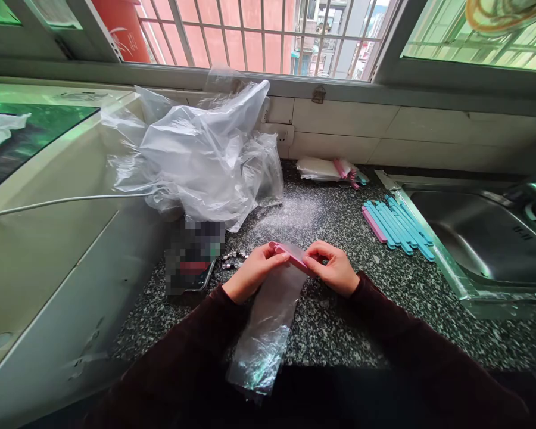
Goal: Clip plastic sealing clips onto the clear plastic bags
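Observation:
My left hand (pixel 259 266) pinches one end of a pink bag sealing clip (pixel 293 260). The other end is gripped by my right hand (pixel 329 266), thumb on top. The clip lies across the upper part of a clear plastic bag (pixel 270 328), which hangs down toward me past the counter's front edge. A little of the bag shows above the clip. Whether the clip is fully closed along its length, I cannot tell. To the right lie several blue clips (pixel 399 223) and a pink clip (pixel 374 224) side by side.
Crumpled clear plastic bags (pixel 209 149) fill the back left. A phone (pixel 199 271) lies left of my hands. Against the wall rests a stack of clear bags with clips (pixel 324 170). A steel sink (pixel 477 238) is on the right, a white appliance (pixel 71 238) on the left.

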Tool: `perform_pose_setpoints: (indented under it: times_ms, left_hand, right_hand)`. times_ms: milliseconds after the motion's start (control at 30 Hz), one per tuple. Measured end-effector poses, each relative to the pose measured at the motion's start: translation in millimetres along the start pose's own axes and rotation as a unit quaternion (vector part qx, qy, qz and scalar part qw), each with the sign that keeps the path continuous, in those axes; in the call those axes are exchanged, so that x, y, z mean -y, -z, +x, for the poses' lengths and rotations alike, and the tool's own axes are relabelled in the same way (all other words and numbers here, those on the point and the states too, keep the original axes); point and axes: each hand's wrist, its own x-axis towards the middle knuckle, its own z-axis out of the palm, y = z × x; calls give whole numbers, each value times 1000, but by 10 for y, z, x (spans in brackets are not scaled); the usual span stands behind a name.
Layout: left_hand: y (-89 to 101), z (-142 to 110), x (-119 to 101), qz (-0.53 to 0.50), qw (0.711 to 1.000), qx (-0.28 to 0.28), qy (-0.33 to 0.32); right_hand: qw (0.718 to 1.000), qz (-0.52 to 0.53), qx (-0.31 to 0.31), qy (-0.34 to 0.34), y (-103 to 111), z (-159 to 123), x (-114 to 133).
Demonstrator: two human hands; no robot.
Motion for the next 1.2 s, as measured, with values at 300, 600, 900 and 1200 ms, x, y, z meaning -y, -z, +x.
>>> perform_pose_setpoints:
  times_ms: [300,600,900,1200]
  left_hand:
    - [21,-1,-12,-2,1000,-9,-12]
    - [29,-12,-5,8,1000,6,-6]
    - [23,-9,-32,39,997,-51,-44]
    - [38,2,-9,-7,997,-63,-51]
  right_hand:
    - [1000,14,5,2,9,-31,26]
    - [980,81,116,-138,12,-44,62]
    - [975,99,116,-159,-25,-73,88]
    - [982,93,99,-135,-5,-66,76]
